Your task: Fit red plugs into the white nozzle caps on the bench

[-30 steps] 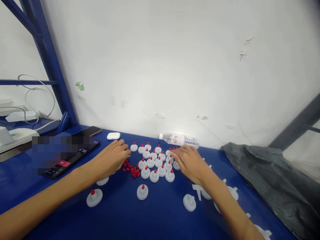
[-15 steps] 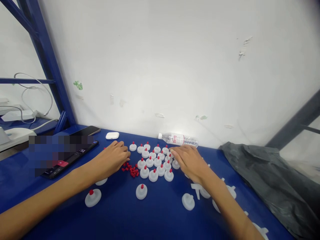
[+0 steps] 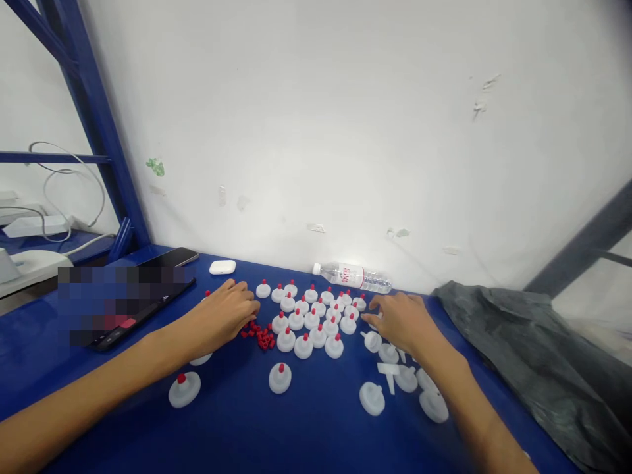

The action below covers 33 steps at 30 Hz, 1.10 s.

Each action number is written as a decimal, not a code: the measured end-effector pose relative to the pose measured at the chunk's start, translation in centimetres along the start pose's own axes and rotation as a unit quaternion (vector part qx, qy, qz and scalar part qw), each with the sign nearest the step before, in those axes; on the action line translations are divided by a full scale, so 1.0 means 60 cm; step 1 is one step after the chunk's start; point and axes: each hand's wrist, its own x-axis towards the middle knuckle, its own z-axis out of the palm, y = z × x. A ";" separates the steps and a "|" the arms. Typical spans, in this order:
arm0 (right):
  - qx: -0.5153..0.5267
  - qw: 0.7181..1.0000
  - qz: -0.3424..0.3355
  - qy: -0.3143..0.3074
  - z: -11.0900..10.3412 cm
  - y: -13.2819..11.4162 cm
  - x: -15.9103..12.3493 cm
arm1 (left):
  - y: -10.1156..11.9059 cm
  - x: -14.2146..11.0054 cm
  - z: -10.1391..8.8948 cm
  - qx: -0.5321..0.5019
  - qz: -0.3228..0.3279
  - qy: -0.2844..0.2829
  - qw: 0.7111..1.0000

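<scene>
My left hand (image 3: 226, 315) is curled at the left edge of a pile of small red caps (image 3: 264, 339); its fingertips are closed and what they hold, if anything, is hidden. To the right, my right hand (image 3: 402, 320) has thumb and fingers apart, above white nozzle lids without red tips. One of these, a white nozzle lid (image 3: 372, 340), lies just below the hand. Between the hands stand several white lids with red tips (image 3: 311, 319). Nearer to me are a single red-tipped lid (image 3: 280, 378) and another red-tipped lid (image 3: 184, 390).
A clear plastic bottle (image 3: 353, 276) lies along the wall. At left are a white earphone case (image 3: 222, 267) and a dark phone (image 3: 143, 319), partly blurred. A dark grey plastic sheet (image 3: 513, 349) covers the right side. More bare lids (image 3: 372, 398) lie at right.
My right hand has moved right, away from the red-tipped lids to the bare ones, and its fingers have parted. More red-tipped lids show where it was. My left hand has hardly moved.
</scene>
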 end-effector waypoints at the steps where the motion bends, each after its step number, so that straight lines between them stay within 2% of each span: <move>1: 0.002 1.000 -0.003 -0.004 0.004 0.001 0.000 | -0.001 0.000 0.001 -0.003 0.001 0.006 1.000; 5: 0.034 0.999 -0.029 0.015 0.015 0.006 0.003 | 0.000 0.001 -0.005 -0.013 0.007 0.042 0.999; 10: 0.124 0.984 -0.070 0.106 0.010 0.001 0.007 | 0.011 0.003 -0.018 -0.024 0.023 0.101 0.994; 14: 0.179 0.960 -0.116 0.183 0.003 -0.022 0.005 | 0.020 0.006 -0.024 -0.023 0.033 0.149 0.988; 18: 0.200 0.930 -0.192 0.243 -0.005 -0.065 -0.010 | 0.030 0.007 -0.030 -0.028 0.051 0.206 0.977; 22: 0.205 0.897 -0.301 0.251 -0.016 -0.116 -0.036 | 0.051 0.005 -0.037 -0.055 0.082 0.270 0.958; 25: 0.200 0.875 -0.357 0.260 -0.019 -0.145 -0.052 | 0.070 0.003 -0.042 -0.086 0.109 0.292 0.947; 29: 0.183 0.863 -0.370 0.290 -0.013 -0.161 -0.057 | 0.084 0.001 -0.047 -0.116 0.140 0.300 0.936; 33: 0.165 0.864 -0.369 0.300 -0.009 -0.163 -0.056 | 0.084 0.001 -0.046 -0.127 0.156 0.302 0.932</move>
